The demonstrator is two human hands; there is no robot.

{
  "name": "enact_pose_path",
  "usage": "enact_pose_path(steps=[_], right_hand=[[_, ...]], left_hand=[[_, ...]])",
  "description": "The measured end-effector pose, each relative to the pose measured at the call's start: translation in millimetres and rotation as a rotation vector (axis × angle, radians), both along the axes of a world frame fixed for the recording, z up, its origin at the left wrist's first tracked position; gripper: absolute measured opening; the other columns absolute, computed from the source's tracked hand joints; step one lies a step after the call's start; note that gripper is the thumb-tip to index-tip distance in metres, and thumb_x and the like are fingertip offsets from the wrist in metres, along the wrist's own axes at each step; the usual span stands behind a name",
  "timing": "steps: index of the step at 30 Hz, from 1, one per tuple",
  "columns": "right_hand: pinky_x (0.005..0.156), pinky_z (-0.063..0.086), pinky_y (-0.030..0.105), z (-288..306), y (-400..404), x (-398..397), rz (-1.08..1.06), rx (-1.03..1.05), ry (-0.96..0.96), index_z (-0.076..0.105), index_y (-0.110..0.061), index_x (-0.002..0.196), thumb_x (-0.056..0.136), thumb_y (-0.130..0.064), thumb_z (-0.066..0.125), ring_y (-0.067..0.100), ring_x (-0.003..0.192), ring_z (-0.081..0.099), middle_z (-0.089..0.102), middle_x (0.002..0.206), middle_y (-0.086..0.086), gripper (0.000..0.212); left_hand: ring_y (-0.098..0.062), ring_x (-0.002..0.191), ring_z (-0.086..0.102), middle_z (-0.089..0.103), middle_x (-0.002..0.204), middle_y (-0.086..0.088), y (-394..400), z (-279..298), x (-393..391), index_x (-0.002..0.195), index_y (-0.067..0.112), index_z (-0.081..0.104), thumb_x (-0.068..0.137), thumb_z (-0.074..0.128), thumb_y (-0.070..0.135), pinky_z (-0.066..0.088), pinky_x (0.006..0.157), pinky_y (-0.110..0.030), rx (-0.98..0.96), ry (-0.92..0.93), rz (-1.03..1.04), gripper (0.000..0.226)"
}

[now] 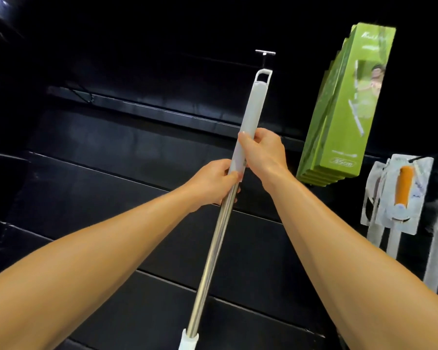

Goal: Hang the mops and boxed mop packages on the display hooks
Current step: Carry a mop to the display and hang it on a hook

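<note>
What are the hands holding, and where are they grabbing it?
Both hands hold one mop handle. The right hand grips the lower end of its white sleeve; the left hand grips just below, where the metal pole begins.

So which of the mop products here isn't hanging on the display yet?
The white-handled mop, gripped by the left hand and right hand; its loop sits just below the empty hook. The green boxes and orange-handled packs already hang.
</note>
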State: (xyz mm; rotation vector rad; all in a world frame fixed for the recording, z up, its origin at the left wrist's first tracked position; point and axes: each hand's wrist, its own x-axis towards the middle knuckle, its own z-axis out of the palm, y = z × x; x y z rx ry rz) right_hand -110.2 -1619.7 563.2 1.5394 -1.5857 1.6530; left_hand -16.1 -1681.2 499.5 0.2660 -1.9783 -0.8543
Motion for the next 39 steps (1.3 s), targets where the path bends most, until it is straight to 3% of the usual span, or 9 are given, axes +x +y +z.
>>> enact_pose_path(steps=[7,11,18,26,34,39], right_hand=[[0.075,0.057,0.027,-4.0,-44.7,-42.0,-0.018,0.045,-0.011,0.063,-0.017,0.110,0.100,-0.034,0.057,0.010,0.085,0.063,0.063,0.093,-0.006,0.020],[0.082,0.058,0.032,-13.0,-71.3,-63.1,-0.053,0.053,-0.028,0.063,-0.012,0.119,0.100,-0.034,0.057,0.016,0.094,0.065,0.065,0.106,0.001,0.029],[0.078,0.058,0.031,-23.4,-114.6,-102.2,-0.162,0.077,-0.042,0.060,-0.017,0.103,0.099,-0.034,0.057,0.015,0.089,0.064,0.061,0.088,-0.007,0.017],[0.072,0.054,0.025,-30.5,-153.7,-135.7,-0.256,0.099,-0.056,0.060,-0.017,0.107,0.100,-0.033,0.058,0.014,0.091,0.064,0.062,0.100,-0.002,0.018],[0.085,0.061,0.042,-31.9,-176.8,-155.5,-0.295,0.122,-0.047,0.064,-0.007,0.111,0.100,-0.029,0.056,0.024,0.098,0.068,0.068,0.110,0.008,0.026],[0.084,0.059,0.033,-37.5,-189.4,-162.5,-0.327,0.090,-0.024,0.064,-0.007,0.114,0.101,-0.031,0.056,0.021,0.100,0.067,0.068,0.113,0.008,0.029]], left_hand=[[-0.021,0.085,0.072,0.070,0.093,-0.004,-42.5,-7.4,-38.6,0.106,0.021,0.060,0.103,0.045,0.032,0.062,0.078,-0.046,-0.009,-0.012,0.008,0.019],[-0.023,0.086,0.073,0.071,0.093,-0.005,-71.6,-14.7,-61.9,0.103,0.020,0.060,0.102,0.046,0.032,0.062,0.077,-0.047,0.000,-0.021,-0.015,0.019],[-0.024,0.086,0.073,0.069,0.091,-0.003,-121.6,-23.7,-104.4,0.104,0.018,0.060,0.103,0.046,0.033,0.062,0.076,-0.047,0.003,-0.066,-0.075,0.020],[-0.025,0.086,0.072,0.069,0.092,-0.005,-167.6,-29.0,-146.2,0.103,0.017,0.059,0.102,0.046,0.032,0.061,0.077,-0.048,0.000,-0.101,-0.118,0.020],[-0.024,0.089,0.067,0.066,0.098,-0.006,-197.2,-31.0,-172.5,0.108,0.017,0.057,0.102,0.045,0.035,0.059,0.081,-0.048,-0.087,-0.138,-0.053,0.022],[-0.024,0.089,0.067,0.064,0.096,-0.005,-208.0,-34.3,-181.7,0.110,0.016,0.056,0.103,0.043,0.035,0.058,0.084,-0.048,-0.091,-0.142,-0.035,0.024]])
